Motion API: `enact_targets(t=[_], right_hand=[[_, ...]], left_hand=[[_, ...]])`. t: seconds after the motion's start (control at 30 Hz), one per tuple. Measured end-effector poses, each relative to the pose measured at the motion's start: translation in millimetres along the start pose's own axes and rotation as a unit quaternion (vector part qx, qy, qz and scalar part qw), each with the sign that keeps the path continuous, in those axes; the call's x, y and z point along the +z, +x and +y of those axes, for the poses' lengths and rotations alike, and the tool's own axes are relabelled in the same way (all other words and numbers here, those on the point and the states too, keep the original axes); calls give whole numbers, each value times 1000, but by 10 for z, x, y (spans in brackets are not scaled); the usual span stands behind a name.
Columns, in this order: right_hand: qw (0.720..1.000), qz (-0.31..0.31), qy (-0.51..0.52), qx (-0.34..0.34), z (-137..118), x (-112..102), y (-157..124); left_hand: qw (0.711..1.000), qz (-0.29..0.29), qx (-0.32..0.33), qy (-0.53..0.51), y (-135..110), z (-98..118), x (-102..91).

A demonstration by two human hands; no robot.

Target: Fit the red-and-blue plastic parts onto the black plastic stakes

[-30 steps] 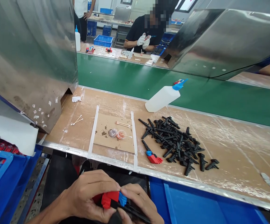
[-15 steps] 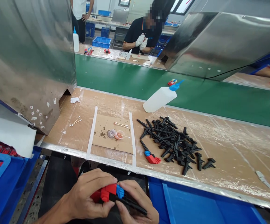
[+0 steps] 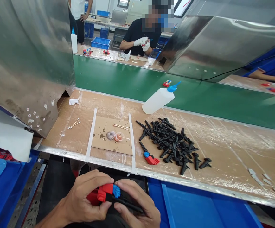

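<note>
Just below the table edge, my left hand (image 3: 87,196) is closed round a red and blue toy arm (image 3: 107,189). My right hand (image 3: 141,201) grips a long black toy gun (image 3: 129,204), whose near end meets the blue fist of the toy arm; whether it sits fully inside the fist I cannot tell. Fingers hide much of both pieces. On the table beyond lies a similar red and blue arm with a black gun (image 3: 151,159). Beside it is a heap of black toy guns (image 3: 173,139).
Cotton swabs and small cups (image 3: 118,136) sit on a taped cardboard piece (image 3: 104,123). A white bottle with a blue nozzle (image 3: 158,100) leans by the green belt (image 3: 113,76). Blue bins (image 3: 199,202) flank me below the table. A gloved co-worker (image 3: 137,34) works opposite.
My view has turned slightly, so the table sits a little further left. Both hands keep their hold with hardly any movement. The co-worker opposite has raised their head.
</note>
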State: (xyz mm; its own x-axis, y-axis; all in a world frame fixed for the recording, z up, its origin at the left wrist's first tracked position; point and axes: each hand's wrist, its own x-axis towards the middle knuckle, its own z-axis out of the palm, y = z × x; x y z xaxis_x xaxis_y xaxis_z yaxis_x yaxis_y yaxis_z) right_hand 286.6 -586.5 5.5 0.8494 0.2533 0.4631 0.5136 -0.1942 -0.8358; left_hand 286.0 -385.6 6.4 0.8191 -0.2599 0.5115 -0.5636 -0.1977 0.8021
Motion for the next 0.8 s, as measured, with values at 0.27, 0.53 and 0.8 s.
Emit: enact_targets(t=[0.27,0.53,0.8], right_hand=[[1000,-1,18,-24,-7,49,20],[998,-37,-45,-33,3,50,-24],[998,-4,-33,-57,-57,137,-44]], left_hand=[[1000,-6,-12,-14,-20,-16,-44],[991,-84,-23,101,8,119,-133],[988,-136,15,74,26,130,-170]])
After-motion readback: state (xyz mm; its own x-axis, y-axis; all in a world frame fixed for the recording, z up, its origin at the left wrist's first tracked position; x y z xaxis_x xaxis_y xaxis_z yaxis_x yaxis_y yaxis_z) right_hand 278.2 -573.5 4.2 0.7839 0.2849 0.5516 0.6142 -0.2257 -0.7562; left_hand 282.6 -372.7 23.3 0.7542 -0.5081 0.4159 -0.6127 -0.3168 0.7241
